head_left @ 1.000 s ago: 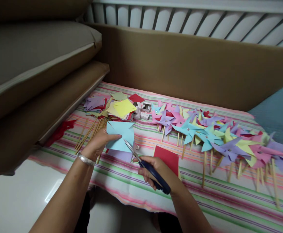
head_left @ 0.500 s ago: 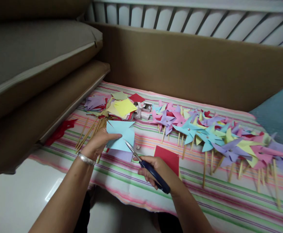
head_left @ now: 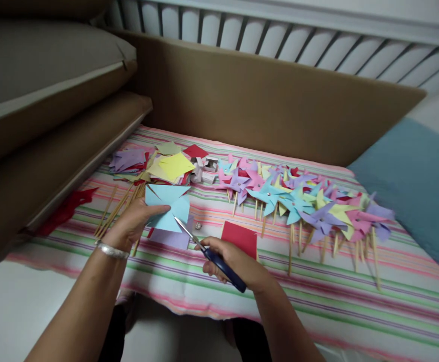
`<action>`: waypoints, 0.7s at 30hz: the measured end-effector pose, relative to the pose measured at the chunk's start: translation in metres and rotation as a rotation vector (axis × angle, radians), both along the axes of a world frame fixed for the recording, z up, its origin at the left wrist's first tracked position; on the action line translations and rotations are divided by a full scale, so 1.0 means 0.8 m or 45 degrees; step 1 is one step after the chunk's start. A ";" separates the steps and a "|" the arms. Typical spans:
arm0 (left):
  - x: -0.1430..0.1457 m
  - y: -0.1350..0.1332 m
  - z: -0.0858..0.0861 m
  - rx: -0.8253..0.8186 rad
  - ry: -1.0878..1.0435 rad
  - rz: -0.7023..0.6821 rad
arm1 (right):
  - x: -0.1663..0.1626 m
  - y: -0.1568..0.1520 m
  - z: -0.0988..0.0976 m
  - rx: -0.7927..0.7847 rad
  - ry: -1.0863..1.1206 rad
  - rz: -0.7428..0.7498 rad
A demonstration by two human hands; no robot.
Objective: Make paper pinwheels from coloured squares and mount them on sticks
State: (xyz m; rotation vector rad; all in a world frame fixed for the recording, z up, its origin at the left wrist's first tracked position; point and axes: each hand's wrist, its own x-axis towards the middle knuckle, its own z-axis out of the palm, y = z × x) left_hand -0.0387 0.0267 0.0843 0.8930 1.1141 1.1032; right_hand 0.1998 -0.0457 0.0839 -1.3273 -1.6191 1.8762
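Observation:
Pinched in my left hand (head_left: 134, 218) is a light blue paper square (head_left: 176, 206), my thumb lying across its face. Slits run in from its upper corners. My right hand (head_left: 225, 259) grips scissors (head_left: 223, 269) with dark blue handles; their blades point up and left at the lower right part of the blue paper. Whether the blades are slightly parted is hard to see. Beneath the blue paper lies a lilac sheet (head_left: 172, 239) on the striped cloth. A red paper square (head_left: 240, 239) rests just beyond my right hand.
Many paper pinwheels (head_left: 295, 203) on sticks lie in rows at right. Behind my left hand are stacked coloured papers (head_left: 174, 166), small white boxes (head_left: 204, 171) and loose wooden sticks (head_left: 110, 213). Brown cushions (head_left: 72, 133) rise at left. A brown board (head_left: 260, 105) stands behind.
The camera view has shifted, so everything appears further left. Both hands keep hold of the blue paper and the scissors, in nearly the same pose.

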 end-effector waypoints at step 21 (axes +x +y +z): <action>0.219 -0.048 -0.041 -0.040 0.530 -0.284 | 0.131 -0.033 0.068 0.597 0.648 -0.606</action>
